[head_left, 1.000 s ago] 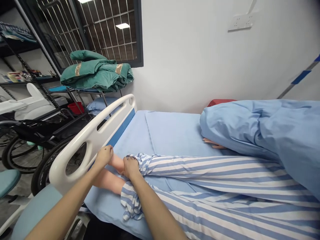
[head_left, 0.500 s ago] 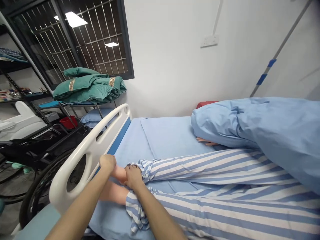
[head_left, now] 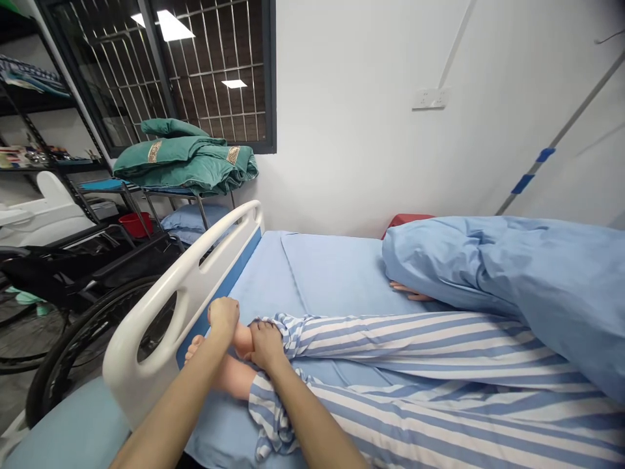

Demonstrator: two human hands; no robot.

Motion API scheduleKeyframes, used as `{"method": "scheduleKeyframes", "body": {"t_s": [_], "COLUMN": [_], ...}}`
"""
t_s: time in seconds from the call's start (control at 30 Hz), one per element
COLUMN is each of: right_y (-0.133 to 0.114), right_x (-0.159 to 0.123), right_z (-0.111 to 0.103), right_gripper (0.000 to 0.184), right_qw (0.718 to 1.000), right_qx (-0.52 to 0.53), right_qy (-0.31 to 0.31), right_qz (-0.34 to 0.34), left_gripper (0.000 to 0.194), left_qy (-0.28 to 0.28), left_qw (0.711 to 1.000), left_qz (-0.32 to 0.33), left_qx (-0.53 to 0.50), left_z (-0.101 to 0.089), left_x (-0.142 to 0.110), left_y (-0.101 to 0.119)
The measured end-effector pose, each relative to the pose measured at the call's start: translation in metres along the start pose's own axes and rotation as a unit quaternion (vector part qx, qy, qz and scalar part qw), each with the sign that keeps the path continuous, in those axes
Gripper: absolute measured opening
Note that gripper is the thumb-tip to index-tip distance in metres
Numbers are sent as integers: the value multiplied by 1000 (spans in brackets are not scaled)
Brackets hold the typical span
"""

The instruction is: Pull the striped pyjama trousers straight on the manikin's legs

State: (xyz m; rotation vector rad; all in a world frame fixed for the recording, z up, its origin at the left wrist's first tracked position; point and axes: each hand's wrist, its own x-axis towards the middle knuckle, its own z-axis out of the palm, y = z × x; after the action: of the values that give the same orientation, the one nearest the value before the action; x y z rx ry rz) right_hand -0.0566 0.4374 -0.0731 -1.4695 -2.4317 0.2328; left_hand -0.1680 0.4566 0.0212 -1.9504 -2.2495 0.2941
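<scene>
A figure in blue-and-white striped trousers lies on a bed with a light blue sheet. My left hand is closed round the far foot by the footboard. My right hand grips the ankle at the bunched trouser cuff. The near foot lies bare below my left forearm. A light blue duvet covers the upper body, and a pale hand shows under its edge.
A white footboard with a blue strip bounds the bed's left end. A black wheelchair stands beyond it. A rack holds folded green quilts, a blue pillow and a red basin. A white wall runs behind the bed.
My left hand has shifted slightly right along the foot, closer to my right hand. The view has swung a little; the near foot's toes now show.
</scene>
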Motion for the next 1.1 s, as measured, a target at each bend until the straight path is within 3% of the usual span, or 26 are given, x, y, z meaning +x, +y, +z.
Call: {"method": "scheduleKeyframes", "body": {"t_s": [0.23, 0.33, 0.43, 0.63, 0.8, 0.97, 1.1], "right_y": [-1, -1, -1, 0, 2, 1, 1], "right_x": [-1, -2, -2, -2, -1, -3, -2], "right_z": [-1, -2, -2, -2, 2, 0, -2], "right_gripper": [64, 66, 65, 67, 64, 62, 68], "right_qw": [1000, 1000, 1000, 1000, 1000, 1000, 1000], "right_qx": [-9, -14, -16, -6, 10, 8, -5], "right_qy": [4, 10, 11, 6, 14, 10, 5], "right_qz": [-2, -12, -16, -11, -14, -8, -11], "left_gripper": [33, 36, 37, 36, 37, 34, 31], "left_qy": [36, 37, 8, -69, -96, -63, -70], "left_qw": [998, 994, 980, 970, 981, 996, 997], "left_qz": [-6, -51, -95, -27, -31, -32, -34], "left_qx": [-44, -89, -173, -233, -165, -53, -7], "left_z": [3, 6, 10, 10, 0, -8, -9], "left_x": [-4, 0, 6, 11, 8, 7, 10], "left_y": [-11, -18, -27, -43, -41, -17, -2]}}
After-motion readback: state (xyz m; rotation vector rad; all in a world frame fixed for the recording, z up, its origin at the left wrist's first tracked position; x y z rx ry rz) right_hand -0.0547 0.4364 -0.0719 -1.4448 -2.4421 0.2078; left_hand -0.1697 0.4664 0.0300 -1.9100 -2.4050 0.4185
